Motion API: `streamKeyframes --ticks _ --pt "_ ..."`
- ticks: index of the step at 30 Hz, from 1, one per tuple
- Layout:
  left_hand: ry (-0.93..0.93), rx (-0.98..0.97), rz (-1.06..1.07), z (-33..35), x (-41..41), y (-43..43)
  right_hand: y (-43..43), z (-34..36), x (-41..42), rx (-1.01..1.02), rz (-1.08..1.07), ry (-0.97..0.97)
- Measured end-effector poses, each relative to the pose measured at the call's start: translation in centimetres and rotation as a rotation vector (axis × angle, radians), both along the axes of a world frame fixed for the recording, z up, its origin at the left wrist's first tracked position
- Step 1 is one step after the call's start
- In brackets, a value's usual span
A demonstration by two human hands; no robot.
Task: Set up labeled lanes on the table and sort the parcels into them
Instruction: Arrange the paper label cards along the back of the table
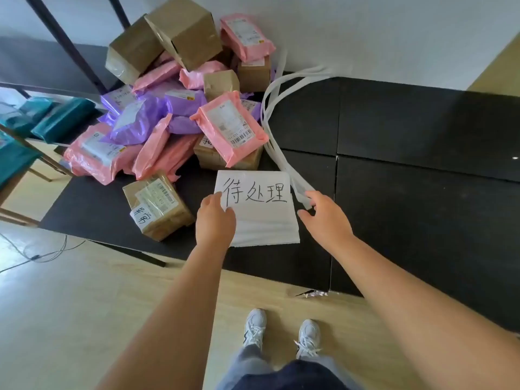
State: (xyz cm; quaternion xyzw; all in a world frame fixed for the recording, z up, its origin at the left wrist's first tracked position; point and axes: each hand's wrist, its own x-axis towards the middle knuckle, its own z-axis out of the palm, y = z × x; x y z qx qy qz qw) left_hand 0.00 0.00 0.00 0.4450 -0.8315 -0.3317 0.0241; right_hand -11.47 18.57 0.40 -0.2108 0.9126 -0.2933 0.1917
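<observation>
Left hand on label sheet

Your white sneakers and blue jeans at bottom centre, pale wooden floor beneath you, thin grey cable at left, paper scraps by your feet, white wall above, black metal frame upper left

Left hand pinches the left edge of the white label sheet, handwritten 待处理, which lies on the black table. Right hand is at the sheet's right side, fingertips at the end of the white strips; grip unclear. Parcel pile sits back-left: pink and purple mailers, brown boxes. 2 white sneakers on the wood floor.
</observation>
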Motion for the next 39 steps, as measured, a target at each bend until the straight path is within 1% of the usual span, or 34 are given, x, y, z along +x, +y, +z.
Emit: streamKeyframes --ticks 4,7,12,16,19,24,28,31,37,39 --pt "-0.143 0.079 -0.002 -1.4 0.1 -0.9 -1.5 -0.4 0.6 0.098 0.031 -0.142" --pt "-0.158 0.119 -0.008 -2.3 0.3 -1.2 -2.8 -0.7 1.2 0.108 0.015 -0.205" --pt "-0.087 0.113 0.047 -2.6 0.9 -1.6 -3.9 -1.9 1.6 0.121 -0.019 -0.169" --pt "-0.008 0.109 0.117 -2.2 1.3 -2.0 -4.1 -1.7 1.9 0.129 -0.017 -0.158" --pt "0.083 0.072 0.186 -1.5 1.3 -2.2 -4.4 -1.1 1.8 0.086 -0.056 -0.151" --pt "0.245 0.041 0.235 0.0 1.3 -1.6 -5.1 -0.9 1.6 -0.068 -0.183 -0.096" --pt "0.331 0.052 0.187 0.5 1.0 -0.5 -4.7 -0.8 1.6 -0.162 -0.304 -0.042" --pt "0.347 0.103 0.134 0.6 -0.1 0.4 -3.5 -0.6 1.0 -0.196 -0.39 -0.015" --pt "0.362 0.245 0.084 1.4 -5.2 2.9 0.5 -0.1 -2.6 -0.229 -0.516 -0.008" --pt "0.369 0.257 0.058 1.7 -7.5 4.0 2.1 0.1 -4.7 -0.23 -0.54 -0.011"
